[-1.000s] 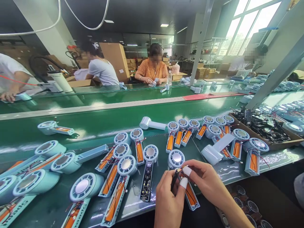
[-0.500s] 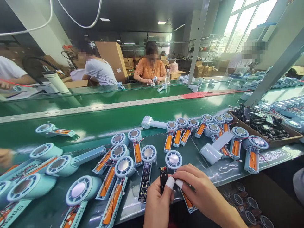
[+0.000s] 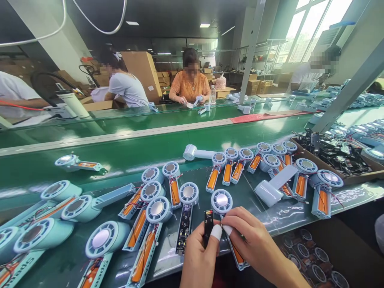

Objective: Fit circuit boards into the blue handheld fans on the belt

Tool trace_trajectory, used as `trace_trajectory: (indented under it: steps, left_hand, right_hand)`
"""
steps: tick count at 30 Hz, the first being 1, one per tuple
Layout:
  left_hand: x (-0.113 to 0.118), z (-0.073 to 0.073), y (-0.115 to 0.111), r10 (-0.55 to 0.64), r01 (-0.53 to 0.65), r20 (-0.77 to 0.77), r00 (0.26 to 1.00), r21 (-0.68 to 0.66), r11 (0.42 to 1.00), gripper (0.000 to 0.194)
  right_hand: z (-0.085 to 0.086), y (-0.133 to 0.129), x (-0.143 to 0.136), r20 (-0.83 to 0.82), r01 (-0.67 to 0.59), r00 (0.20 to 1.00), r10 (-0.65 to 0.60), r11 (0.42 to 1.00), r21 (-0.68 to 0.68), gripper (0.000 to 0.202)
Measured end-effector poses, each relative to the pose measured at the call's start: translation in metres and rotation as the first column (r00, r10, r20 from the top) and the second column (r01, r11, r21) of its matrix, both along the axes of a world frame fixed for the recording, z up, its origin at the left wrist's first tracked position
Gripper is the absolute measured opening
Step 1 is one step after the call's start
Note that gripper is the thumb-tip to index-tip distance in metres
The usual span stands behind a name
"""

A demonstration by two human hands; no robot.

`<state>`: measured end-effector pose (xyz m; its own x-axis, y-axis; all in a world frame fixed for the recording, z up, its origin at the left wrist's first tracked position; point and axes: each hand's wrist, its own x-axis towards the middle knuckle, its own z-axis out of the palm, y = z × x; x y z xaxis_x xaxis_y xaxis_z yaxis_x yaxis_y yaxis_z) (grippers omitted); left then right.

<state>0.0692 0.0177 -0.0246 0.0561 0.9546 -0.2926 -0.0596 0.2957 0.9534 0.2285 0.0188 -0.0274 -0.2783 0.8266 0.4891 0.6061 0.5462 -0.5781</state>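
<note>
Wiring seems in hand by the tabletop's [image 3: 168, 240] front edge: left hand [image 3: 198, 253] pinches a circuit board [image 3: 208, 226], right hand [image 3: 255, 238] apparently a wire [image 3: 221, 225]; joining needs alignment.

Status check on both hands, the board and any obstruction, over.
Left hand holding black circuit board. Right hand pinched close beside it, contents too small to make out. Fan handle partly hidden behind right hand; no obstruction seen at board.

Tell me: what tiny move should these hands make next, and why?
The right hand should perhaps move its pinched fingertips to the upper end of the slim black rectangular circuit board: small red-and-yellow parts show there, the left hand grips the board, and the fingertips are close beside it.
</note>
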Motion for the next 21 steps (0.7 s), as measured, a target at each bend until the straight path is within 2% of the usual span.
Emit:
trace_trajectory:
  steps: [6,12,14,17,21]
  left_hand:
    - [0.000,0.010,0.002,-0.053,0.053,-0.037,0.998,0.001,0.999,0.041]
    - [-0.001,0.009,0.003,-0.028,0.028,0.013,1.000,-0.046,0.999,0.040]
    - [0.000,0.008,0.001,0.013,-0.012,-0.053,0.999,0.021,1.000,0.034]
    - [0.001,0.010,0.000,0.095,-0.057,-0.195,0.976,0.194,0.979,0.022]
    - [0.001,0.009,-0.002,0.133,-0.005,-0.297,0.945,0.394,0.919,0.017]
  right_hand:
    - [-0.002,-0.001,-0.001,-0.057,-0.010,0.998,0.011,0.999,0.032,0.029]
    - [0.004,0.000,-0.001,-0.068,-0.030,0.997,0.032,0.999,0.029,0.028]
    - [0.007,-0.001,-0.001,-0.111,-0.038,0.993,0.033,0.998,-0.042,0.025]
    - [0.009,-0.002,-0.001,-0.193,-0.067,0.981,0.033,0.983,-0.172,0.025]
    - [0.010,-0.003,-0.004,-0.248,-0.075,0.969,0.004,0.958,-0.276,0.025]
